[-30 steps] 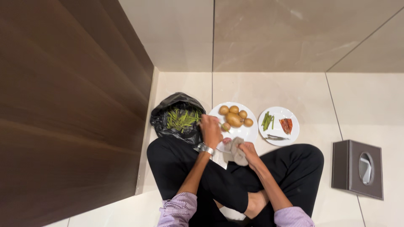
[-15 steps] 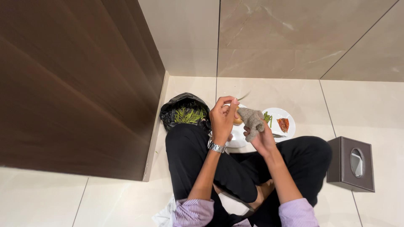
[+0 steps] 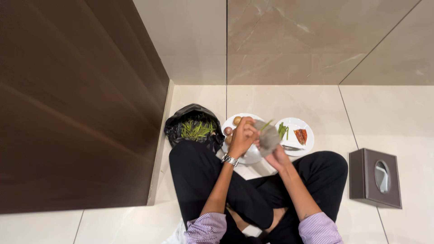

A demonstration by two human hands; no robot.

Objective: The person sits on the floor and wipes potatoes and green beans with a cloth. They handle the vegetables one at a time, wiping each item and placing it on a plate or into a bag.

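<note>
while both hands are raised over the near white plate (image 3: 250, 157), the right hand (image 3: 276, 156) grips a grey cloth (image 3: 268, 137), fingers closed around it; the left hand (image 3: 242, 135) meets the cloth, fingers curled on something unclear. black bag (image 3: 177, 130) at left.

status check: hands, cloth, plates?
Left hand and right hand raised together over the potato plate. Right hand grips grey cloth; left hand's contents hidden. Nothing blocking.

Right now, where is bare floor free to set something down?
Free: tiles between the small plate and tissue box, and beyond both plates to the wall. Crowded: bag, potato plate and both hands, left, right.
</note>
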